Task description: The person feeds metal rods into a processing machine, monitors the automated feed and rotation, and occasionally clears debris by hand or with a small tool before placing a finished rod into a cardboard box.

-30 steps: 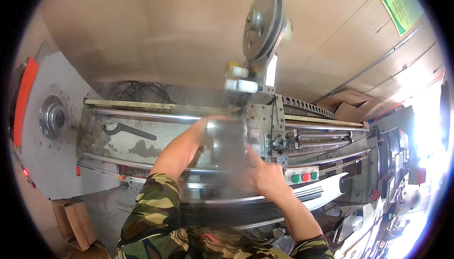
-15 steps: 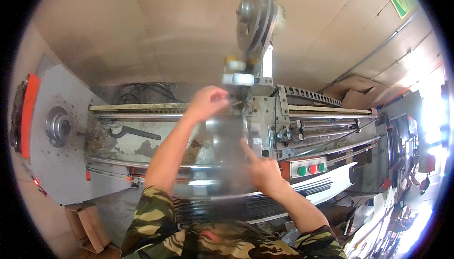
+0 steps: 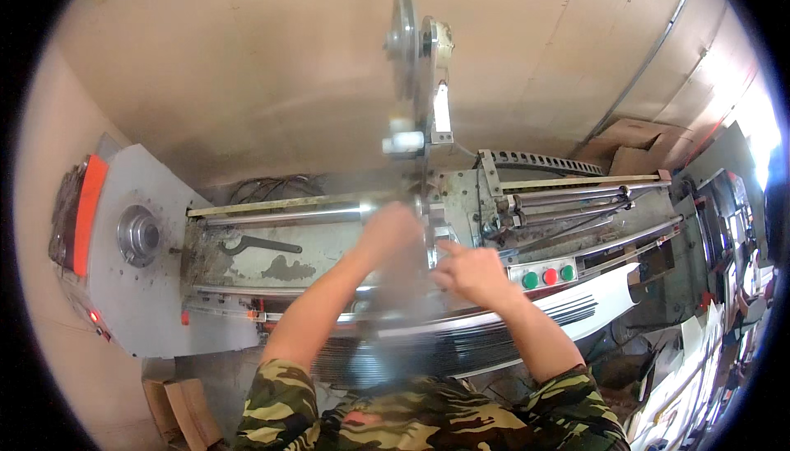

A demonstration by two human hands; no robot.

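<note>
My left hand [image 3: 393, 233] is over the middle of the long metal machine, beside the upright arm of the carriage [image 3: 461, 196]. Motion smears its fingers, so its grip does not show. To the right, my right hand [image 3: 476, 275] reaches toward the metal parts at the carriage's lower left. Its index finger is stretched out, apart from the thumb, and no object shows in it. Above the hands are white rollers [image 3: 403, 143] and a grey grooved wheel [image 3: 403, 44]. A hazy patch hides detail between the hands.
A dark hook spanner [image 3: 271, 244] lies on the machine bed at left, near a round metal chuck [image 3: 138, 237]. A button box [image 3: 539, 276] sits right of my right hand. Black strips [image 3: 485, 340] lie along a white curved tray [image 3: 613, 285] in front. Cardboard [image 3: 642, 142] stands behind.
My left hand has come down and right, from beside the upright arm to nearer my right hand. My right hand stays near the carriage. The whole view has shifted.
</note>
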